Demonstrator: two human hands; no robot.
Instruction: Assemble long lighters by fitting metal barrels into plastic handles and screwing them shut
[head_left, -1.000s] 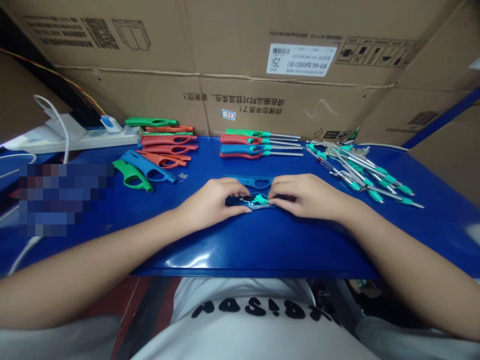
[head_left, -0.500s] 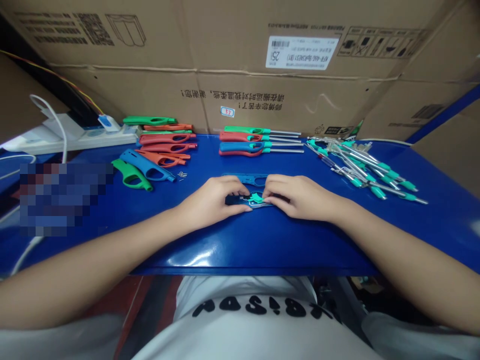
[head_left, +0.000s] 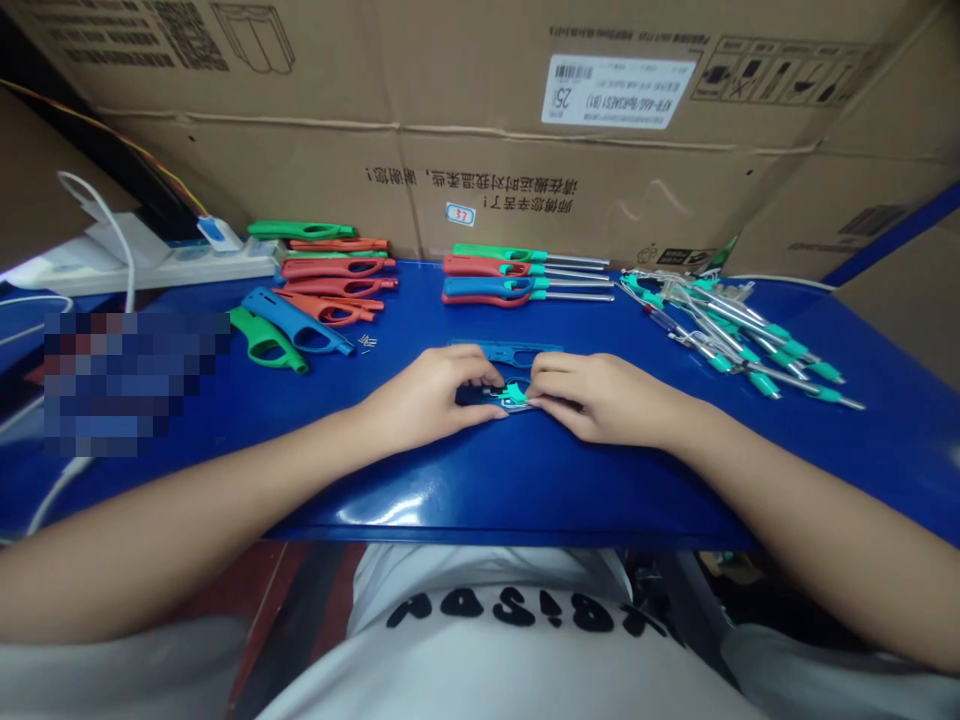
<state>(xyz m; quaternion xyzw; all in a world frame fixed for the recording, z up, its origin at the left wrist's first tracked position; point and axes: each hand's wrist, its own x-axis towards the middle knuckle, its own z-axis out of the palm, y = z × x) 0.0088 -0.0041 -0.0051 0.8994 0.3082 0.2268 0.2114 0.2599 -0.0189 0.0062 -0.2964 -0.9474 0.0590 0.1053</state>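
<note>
Directly before me, my left hand (head_left: 431, 400) is closed around the left part of an opened blue lighter casing, thumb at the near edge and fingertips at the far side. Inside the casing sit a green trigger piece (head_left: 513, 393), a dark part and pale wires. My right hand (head_left: 592, 395) pinches the inner lighter parts at the right end, with thumb and index finger close to the green piece. Its fingers hide much of that end. Just beyond both hands lies another blue casing half (head_left: 517, 353), flat on the table.
Red, green, orange and blue casings (head_left: 337, 287) lie at the back left beside small metal pins (head_left: 367, 342). Several assembled lighters (head_left: 491, 290) lie at the back middle. Metal tubes with green triggers (head_left: 739, 335) are heaped right. A power strip (head_left: 150, 268) and cardboard (head_left: 480, 90) stand behind.
The view has shifted slightly. Both hands stay at the blue casing in nearly the same pose, with only small finger movement at the inner parts.
</note>
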